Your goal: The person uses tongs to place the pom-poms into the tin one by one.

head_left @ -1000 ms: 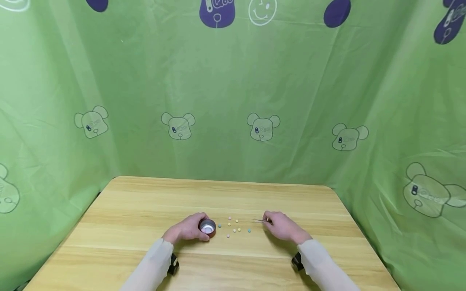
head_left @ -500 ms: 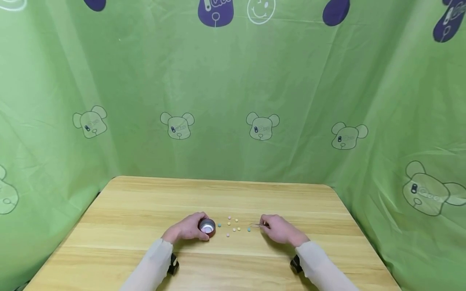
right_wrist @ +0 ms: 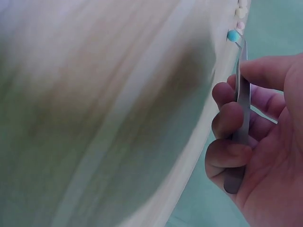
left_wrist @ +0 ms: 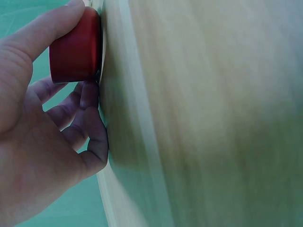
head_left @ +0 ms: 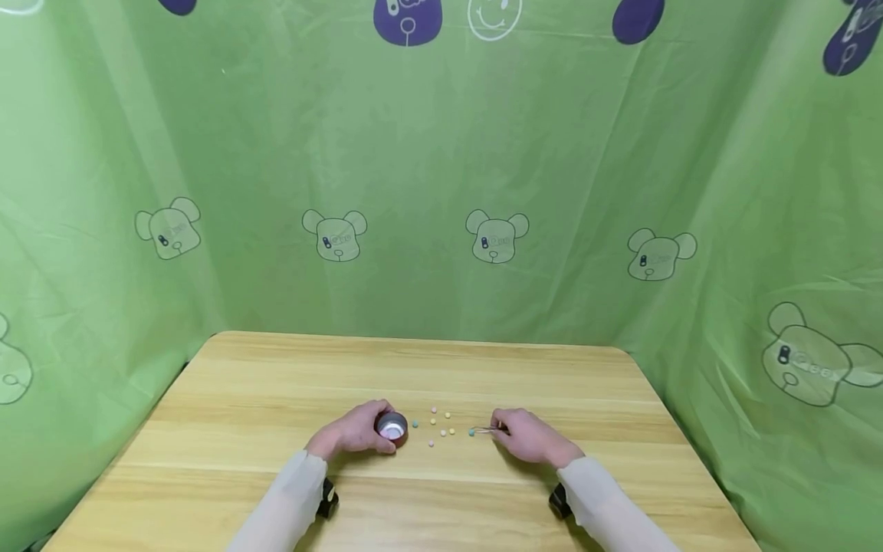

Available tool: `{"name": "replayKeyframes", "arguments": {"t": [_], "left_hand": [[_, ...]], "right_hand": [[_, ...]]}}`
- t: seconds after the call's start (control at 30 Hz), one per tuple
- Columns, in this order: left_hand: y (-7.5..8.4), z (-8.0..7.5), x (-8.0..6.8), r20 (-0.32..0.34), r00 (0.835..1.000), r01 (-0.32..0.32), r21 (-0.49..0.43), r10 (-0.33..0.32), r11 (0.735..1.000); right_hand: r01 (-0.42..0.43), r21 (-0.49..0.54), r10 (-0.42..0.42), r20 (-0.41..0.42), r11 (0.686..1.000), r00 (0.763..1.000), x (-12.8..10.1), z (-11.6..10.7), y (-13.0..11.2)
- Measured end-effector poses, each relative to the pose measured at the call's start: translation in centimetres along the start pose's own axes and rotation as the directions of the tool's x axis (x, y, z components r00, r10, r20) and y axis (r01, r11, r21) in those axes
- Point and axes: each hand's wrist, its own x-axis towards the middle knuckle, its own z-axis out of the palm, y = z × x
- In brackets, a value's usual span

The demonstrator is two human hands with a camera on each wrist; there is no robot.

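Note:
My left hand (head_left: 353,430) holds a small round red metal container (left_wrist: 75,52), thumb on one side and fingers on the other. In the head view its open top faces up, silvery inside; a pinkish patch in it is too small to make out. A pair of metal tweezers (right_wrist: 243,106) is gripped by my right hand (head_left: 530,438), with the thumb against one arm and curled fingers along the other. The tweezer tips reach a blue bead (right_wrist: 232,35) on the table; whether they pinch it I cannot tell.
Several pink and yellow beads (head_left: 444,433) lie scattered between the hands, with another blue bead (head_left: 415,424) beside the container. The wooden table (head_left: 276,383) has green patterned curtains (head_left: 414,153) behind it and at both sides.
My right hand has moved slightly left and nearer to me, bringing the tweezer tips to the right-hand blue bead. The left hand and the container stay in place.

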Motion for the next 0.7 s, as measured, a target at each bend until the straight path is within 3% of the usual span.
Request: {"name": "replayKeyframes", "arguments": {"t": [0.7], "left_hand": [[-0.40,0.00,0.15,0.003,1.000,-0.017,0.015,0.016,1.000]], "right_hand": [[0.117,-0.044,-0.118,-0.026,0.992,0.993,0.35,0.39,0.54]]}}
